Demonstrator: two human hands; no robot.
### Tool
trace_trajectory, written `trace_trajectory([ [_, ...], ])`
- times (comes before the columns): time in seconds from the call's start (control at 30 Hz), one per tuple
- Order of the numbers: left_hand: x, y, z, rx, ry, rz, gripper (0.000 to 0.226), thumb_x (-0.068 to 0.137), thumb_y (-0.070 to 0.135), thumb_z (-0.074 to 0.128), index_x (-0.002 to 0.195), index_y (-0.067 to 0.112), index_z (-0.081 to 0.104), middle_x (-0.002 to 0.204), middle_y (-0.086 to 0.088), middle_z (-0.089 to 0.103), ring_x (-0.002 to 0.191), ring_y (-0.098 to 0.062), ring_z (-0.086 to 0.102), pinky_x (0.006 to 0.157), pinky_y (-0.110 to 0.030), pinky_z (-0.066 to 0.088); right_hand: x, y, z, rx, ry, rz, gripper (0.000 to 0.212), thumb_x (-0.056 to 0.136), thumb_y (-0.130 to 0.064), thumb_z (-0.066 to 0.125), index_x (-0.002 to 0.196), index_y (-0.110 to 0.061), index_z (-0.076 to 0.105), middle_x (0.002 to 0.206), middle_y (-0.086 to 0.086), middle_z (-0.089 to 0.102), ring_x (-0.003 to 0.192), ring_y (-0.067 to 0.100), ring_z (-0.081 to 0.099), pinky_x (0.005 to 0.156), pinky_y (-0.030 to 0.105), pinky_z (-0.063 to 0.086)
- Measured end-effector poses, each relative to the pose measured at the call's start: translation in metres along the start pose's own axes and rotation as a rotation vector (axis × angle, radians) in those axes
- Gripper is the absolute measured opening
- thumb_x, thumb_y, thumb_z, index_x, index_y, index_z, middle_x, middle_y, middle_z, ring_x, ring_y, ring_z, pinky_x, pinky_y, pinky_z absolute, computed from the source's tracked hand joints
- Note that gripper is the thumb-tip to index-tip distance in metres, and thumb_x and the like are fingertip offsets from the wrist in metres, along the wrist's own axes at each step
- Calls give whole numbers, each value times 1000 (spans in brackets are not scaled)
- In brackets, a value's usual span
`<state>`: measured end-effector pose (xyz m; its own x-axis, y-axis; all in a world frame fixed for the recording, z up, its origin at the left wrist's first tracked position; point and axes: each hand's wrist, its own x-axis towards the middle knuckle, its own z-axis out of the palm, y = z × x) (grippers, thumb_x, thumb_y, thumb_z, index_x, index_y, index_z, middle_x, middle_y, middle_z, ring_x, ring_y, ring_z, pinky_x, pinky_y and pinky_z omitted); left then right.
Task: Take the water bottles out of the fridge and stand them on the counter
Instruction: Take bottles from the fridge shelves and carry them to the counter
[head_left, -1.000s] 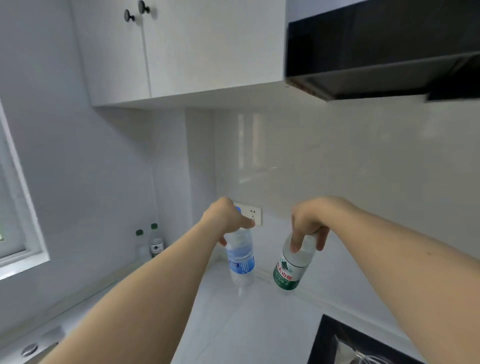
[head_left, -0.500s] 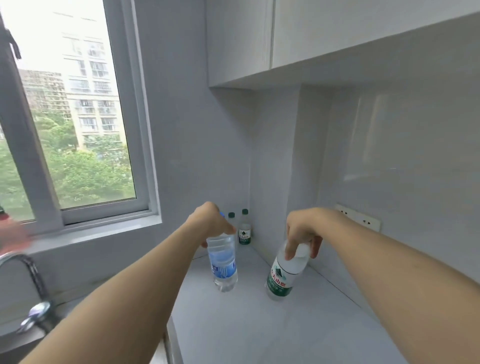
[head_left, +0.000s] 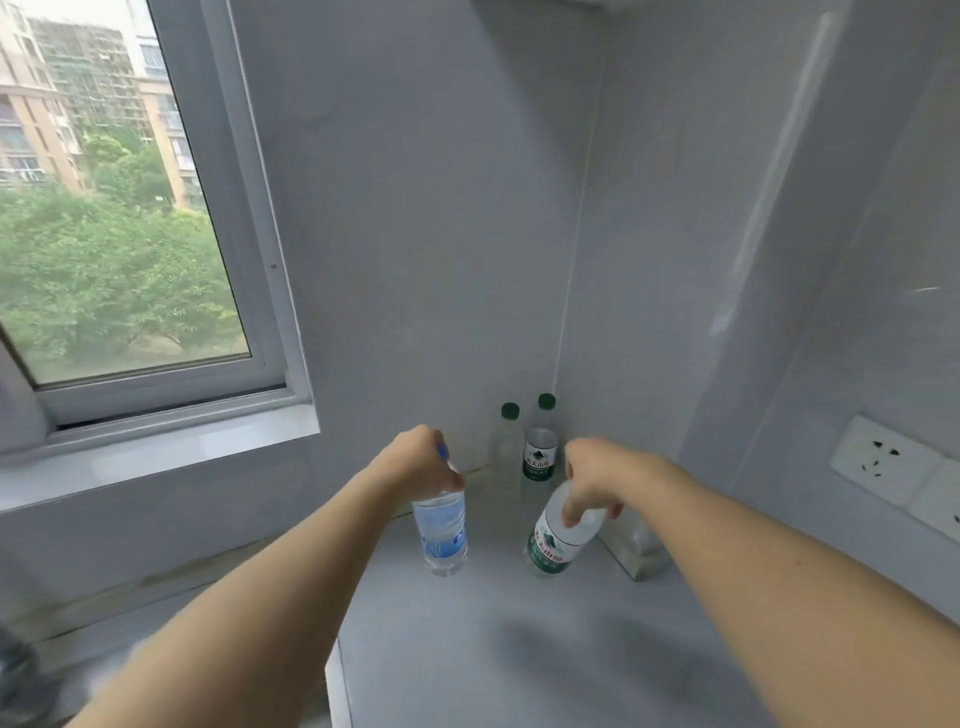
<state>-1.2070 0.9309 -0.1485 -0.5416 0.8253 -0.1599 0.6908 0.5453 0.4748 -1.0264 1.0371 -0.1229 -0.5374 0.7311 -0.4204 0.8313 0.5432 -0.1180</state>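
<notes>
My left hand (head_left: 418, 462) grips the neck of a blue-labelled water bottle (head_left: 444, 532), which hangs upright just above the grey counter (head_left: 493, 649). My right hand (head_left: 592, 475) holds a green-labelled water bottle (head_left: 558, 540) by its top; that bottle leans with its base toward the left. Two green-capped bottles stand in the far corner of the counter: a clear one (head_left: 506, 447) and a labelled one (head_left: 540, 452). The fridge is out of view.
A window (head_left: 119, 208) with a wide sill fills the left wall. A white wall socket (head_left: 883, 460) sits on the right wall. The counter's left edge (head_left: 337, 680) drops toward a sink area at the lower left.
The view has swung left and down toward the corner. Both hands have carried their bottles closer to the two standing bottles and lower toward the counter.
</notes>
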Motion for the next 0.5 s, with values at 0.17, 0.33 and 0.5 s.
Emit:
trace_trajectory([
  [0.17, 72, -30, 24, 71, -91, 12, 41, 81, 30, 68, 118, 16, 57, 106, -1, 55, 94, -22, 57, 78, -30, 50, 91, -19, 12, -19, -4, -48, 48, 73, -30, 79, 108, -14, 50, 104, 5, 54, 85, 24, 57, 57, 26, 43],
  [0.33, 129, -59, 49, 81, -139, -4, 47, 83, 31, 65, 126, 18, 50, 115, -2, 56, 99, -23, 57, 83, -32, 52, 169, -31, 35, 0, 19, -74, 48, 75, -27, 76, 115, -11, 55, 112, 6, 61, 99, 25, 61, 73, 27, 48],
  [0.5, 160, -79, 69, -8, -76, -32, 42, 84, 30, 63, 121, 20, 46, 108, -5, 55, 92, -26, 55, 75, -33, 47, 220, -43, 53, 5, 74, -152, 41, 77, -20, 67, 115, -12, 52, 114, 8, 56, 101, 28, 59, 77, 29, 50],
])
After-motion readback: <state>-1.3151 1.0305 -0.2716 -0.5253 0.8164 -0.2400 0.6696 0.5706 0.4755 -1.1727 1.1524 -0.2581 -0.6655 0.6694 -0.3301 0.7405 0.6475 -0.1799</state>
